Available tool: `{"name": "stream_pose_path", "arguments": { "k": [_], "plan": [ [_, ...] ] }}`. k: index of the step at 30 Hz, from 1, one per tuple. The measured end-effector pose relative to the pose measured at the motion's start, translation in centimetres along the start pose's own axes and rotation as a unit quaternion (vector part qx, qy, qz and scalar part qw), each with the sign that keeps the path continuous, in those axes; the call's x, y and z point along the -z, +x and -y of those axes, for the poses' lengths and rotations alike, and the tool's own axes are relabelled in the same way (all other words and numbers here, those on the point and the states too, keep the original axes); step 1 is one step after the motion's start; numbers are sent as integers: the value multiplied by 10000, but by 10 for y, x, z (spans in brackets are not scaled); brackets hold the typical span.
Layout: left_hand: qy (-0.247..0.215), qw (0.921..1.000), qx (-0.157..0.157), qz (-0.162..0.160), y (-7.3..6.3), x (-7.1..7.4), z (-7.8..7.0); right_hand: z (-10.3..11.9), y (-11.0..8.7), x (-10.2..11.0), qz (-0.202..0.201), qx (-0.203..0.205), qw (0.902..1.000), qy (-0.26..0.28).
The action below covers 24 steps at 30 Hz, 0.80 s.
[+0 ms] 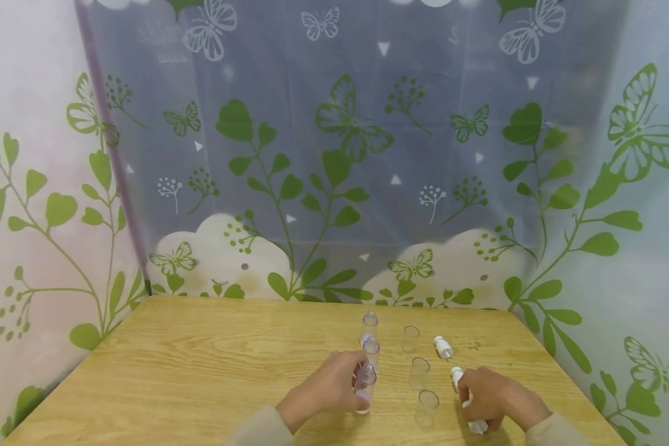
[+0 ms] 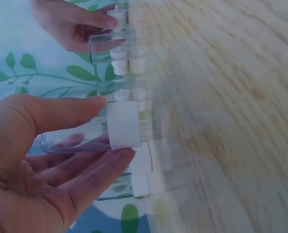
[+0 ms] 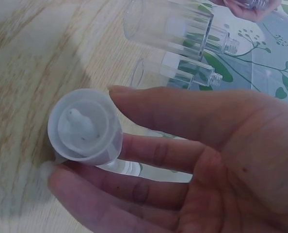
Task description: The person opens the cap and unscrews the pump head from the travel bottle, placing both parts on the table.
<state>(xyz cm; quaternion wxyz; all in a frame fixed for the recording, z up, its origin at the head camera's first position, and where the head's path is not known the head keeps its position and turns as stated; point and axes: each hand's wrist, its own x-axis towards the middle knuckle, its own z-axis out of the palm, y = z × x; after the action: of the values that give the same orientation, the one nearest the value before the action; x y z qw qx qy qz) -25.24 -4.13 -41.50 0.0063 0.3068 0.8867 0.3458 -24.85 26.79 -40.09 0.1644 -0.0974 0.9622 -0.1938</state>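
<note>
My left hand (image 1: 334,381) grips a clear bottle (image 1: 366,387) with a white base, standing neck up. In the left wrist view, its thumb and fingers lie on either side of the white base (image 2: 124,125). Two similar bottles (image 1: 370,325) stand in a line behind it. My right hand (image 1: 498,396) holds a white pump head (image 1: 477,426) between thumb and fingers. Close up in the right wrist view, the pump head (image 3: 86,126) shows its round collar, with the thumb at its edge. Another white pump head (image 1: 456,375) lies just beyond these fingers.
Three clear open-topped cylinders (image 1: 420,375) stand in a line between the hands. A third white pump head (image 1: 443,347) lies farther back on the wooden table (image 1: 201,365). Patterned curtains (image 1: 279,124) close off the back and sides.
</note>
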Motion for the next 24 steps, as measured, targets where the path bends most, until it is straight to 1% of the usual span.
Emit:
{"name": "stream_pose_path", "arguments": {
  "k": [6,13,16,20,24],
  "plan": [
    [-30,10000,-57,-6,3,-5,1,-2,-1,2,-48,140,9997,-192],
    [149,9998,-147,-26,6,-12,1,-2,-2,11,79,-35,9999,-58],
    [244,9995,-212,-64,6,-14,1,-3,-3,15,112,-1,9999,-85],
    [196,9997,-165,-51,6,-15,1,-4,-3,20,166,27,9997,-164],
    [205,9998,-65,0,7,-16,1,-3,-5,23,145,21,9998,-122]
  ]
}}
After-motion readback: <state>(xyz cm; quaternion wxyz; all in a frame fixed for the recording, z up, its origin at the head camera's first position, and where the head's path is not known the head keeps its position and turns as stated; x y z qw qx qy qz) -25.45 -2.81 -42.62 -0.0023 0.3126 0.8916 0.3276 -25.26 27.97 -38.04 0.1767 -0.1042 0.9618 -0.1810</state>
